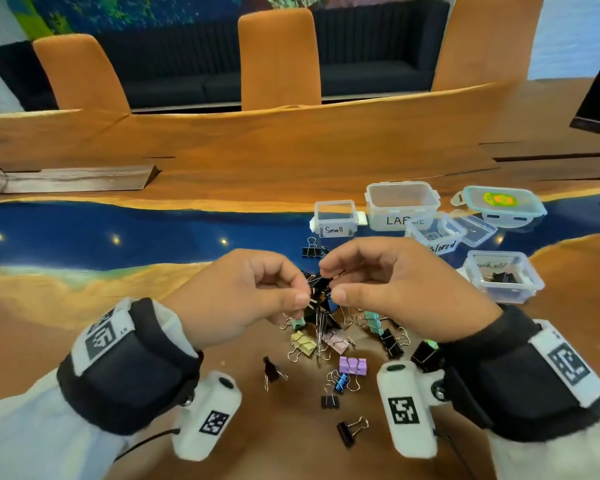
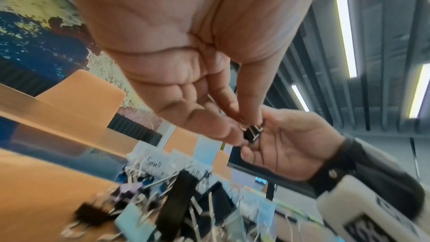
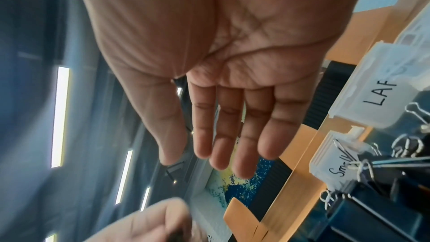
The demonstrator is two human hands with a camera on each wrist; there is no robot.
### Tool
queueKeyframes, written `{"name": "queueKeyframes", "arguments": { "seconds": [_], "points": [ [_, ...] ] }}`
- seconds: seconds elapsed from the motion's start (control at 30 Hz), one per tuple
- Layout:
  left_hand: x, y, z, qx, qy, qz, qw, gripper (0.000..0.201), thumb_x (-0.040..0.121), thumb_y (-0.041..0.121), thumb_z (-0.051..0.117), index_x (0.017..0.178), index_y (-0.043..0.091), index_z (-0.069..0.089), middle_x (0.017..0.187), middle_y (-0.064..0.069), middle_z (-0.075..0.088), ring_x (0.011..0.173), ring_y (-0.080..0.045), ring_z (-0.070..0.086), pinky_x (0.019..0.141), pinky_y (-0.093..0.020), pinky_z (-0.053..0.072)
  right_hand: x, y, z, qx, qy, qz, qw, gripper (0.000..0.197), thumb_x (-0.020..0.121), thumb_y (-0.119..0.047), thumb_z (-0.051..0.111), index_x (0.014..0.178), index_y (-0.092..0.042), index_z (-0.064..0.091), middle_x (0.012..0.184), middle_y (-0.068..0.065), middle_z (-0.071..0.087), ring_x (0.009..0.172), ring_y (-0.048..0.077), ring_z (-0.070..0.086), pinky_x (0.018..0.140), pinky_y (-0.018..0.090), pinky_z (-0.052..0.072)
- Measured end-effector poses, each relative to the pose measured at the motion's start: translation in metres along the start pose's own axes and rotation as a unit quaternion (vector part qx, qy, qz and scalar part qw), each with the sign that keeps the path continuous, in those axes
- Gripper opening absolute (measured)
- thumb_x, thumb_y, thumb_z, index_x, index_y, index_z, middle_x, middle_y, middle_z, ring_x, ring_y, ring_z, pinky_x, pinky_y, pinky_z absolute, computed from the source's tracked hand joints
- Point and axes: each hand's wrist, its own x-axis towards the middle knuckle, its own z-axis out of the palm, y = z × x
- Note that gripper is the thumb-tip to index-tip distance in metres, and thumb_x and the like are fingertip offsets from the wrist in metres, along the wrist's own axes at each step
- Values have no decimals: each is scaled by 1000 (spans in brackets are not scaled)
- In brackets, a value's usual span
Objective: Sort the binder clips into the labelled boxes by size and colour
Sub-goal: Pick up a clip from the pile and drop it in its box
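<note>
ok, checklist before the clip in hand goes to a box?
1. Grip: left hand pinches small black clip - ok.
2. Right hand free of clip: cannot tell.
3. Clip separated from pile: cannot tell.
4. Small box open: ok.
5. Small box label readable: ok.
6. Path to box: one black clip stands before it - ok if lifted over.

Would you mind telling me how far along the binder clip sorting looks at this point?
Early on. Done: a few clips sit in the coloured box and black ones in the box nearest the right hand. In hand: the left hand pinches a small black clip. Left: the Small box and Large box look empty, and a mixed pile of clips stays on the table.
</note>
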Motion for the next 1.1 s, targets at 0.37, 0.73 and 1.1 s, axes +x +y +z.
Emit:
{"name": "queueKeyframes", "arguments": {
  "seconds": [0.37,0.73,1.1],
  "points": [
    [10,9,34,-143,90,26,985,1,89,6,70,90,5,69,73,-6,74,67,-13,70,67,-24,60,1,13,0,39,45,-46,997,23,74,-12,86,90,-17,70,84,1,72,76,15,69,71,27,56],
    [7,10,40,-83,164,39,982,2,91,13,71,89,12,70,78,-4,76,70,-12,72,67,-21,57,0,10,8,-7,133,-75,988,20,73,-18,87,76,-18,66,71,4,65,62,13,57,57,24,51],
    [9,7,45,-77,183,31,980,2,91,15,72,89,14,71,79,0,77,76,-14,75,74,-30,62,2,10,13,-32,161,-64,984,19,76,-16,84,76,-17,65,66,-2,64,58,6,56,55,21,49]
  ]
}}
